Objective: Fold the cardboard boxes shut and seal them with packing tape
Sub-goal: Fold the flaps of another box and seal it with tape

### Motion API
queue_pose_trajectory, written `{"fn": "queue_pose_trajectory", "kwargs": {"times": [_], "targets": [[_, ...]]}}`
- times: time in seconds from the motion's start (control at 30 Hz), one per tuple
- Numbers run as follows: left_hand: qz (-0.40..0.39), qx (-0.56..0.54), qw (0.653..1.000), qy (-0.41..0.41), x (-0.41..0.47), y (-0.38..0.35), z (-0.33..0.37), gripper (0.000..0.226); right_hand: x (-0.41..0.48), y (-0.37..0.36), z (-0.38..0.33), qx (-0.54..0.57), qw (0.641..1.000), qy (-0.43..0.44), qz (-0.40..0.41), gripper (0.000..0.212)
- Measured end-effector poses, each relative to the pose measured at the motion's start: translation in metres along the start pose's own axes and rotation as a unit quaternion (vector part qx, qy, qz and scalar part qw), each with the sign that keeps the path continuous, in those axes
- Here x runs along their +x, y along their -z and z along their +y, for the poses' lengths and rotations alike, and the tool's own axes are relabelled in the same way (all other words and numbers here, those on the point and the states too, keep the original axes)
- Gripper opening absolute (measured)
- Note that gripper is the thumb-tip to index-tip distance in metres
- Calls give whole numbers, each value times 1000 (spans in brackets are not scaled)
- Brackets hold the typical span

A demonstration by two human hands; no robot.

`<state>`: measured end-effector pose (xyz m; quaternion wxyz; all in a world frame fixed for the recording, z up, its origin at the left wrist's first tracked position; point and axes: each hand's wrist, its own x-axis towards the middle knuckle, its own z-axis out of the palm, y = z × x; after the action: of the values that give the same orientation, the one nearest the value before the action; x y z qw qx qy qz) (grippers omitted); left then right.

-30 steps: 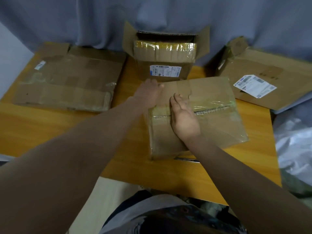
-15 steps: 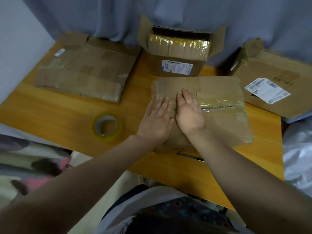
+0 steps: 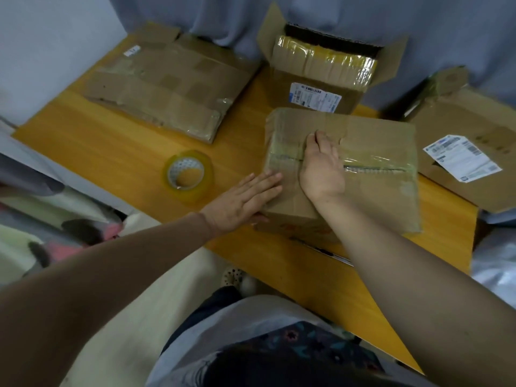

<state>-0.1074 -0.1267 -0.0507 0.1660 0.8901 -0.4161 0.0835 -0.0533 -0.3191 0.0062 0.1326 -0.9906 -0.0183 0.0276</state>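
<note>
Centrally, closed box (image 3: 377,141), taped seam (image 3: 374,168) running left-right, right hand (image 3: 321,170) seemingly pressing it

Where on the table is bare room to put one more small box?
Bare wood lies left of the tape roll, before the flat box. A narrower strip runs along the near edge before the taped box. The back and right side are crowded.
</note>
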Motion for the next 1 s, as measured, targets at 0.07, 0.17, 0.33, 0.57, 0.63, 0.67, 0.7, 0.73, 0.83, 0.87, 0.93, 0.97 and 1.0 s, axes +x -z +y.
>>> {"fn": "queue_pose_trajectory", "kwargs": {"times": [0.07, 0.17, 0.33, 0.57, 0.63, 0.67, 0.7, 0.73, 0.83, 0.87, 0.93, 0.97, 1.0], "targets": [[-3, 5, 1000, 4, 1, 3, 2, 59, 1, 4, 2, 26, 1000, 9, -12, 52], [-23, 12, 1000, -5, 4, 25, 9, 72, -8, 19, 12, 71, 997, 39, -18, 48], [81, 27, 991, 105, 64, 59, -6, 40, -63, 52, 21, 137, 989, -21, 59, 37], [-169, -45, 935, 309, 180, 55, -58, 59, -91, 71, 13, 172, 891, -214, -361, 74], [-204, -87, 923, 314, 183, 55, -57, 58, -95, 63, 19, 295, 838, -282, -362, 77], [-199, -95, 924, 313, 181, 56, -57, 55, -97, 60, 21, 344, 813, -303, -358, 80], [-192, -101, 924, 315, 177, 59, -57, 52, -98, 56, 23, 375, 797, -312, -357, 83], [-187, -107, 922, 321, 171, 63, -60, 49, -99, 53, 22, 390, 789, -312, -359, 83], [-184, -105, 912, 350, 147, 75, -71, 51, -101, 51, 16, 385, 787, -297, -379, 69], [-184, -106, 907, 363, 137, 78, -76, 52, -100, 51, 13, 377, 790, -292, -386, 66], [-177, -124, 894, 392, 118, 84, -87, 52, -96, 50, 5, 364, 797, -279, -394, 61], [-171, -141, 887, 404, 109, 87, -91, 53, -94, 50, 0, 360, 802, -270, -392, 60], [-167, -157, 878, 421, 102, 91, -95, 55, -92, 49, -6, 359, 809, -262, -386, 59]]}}
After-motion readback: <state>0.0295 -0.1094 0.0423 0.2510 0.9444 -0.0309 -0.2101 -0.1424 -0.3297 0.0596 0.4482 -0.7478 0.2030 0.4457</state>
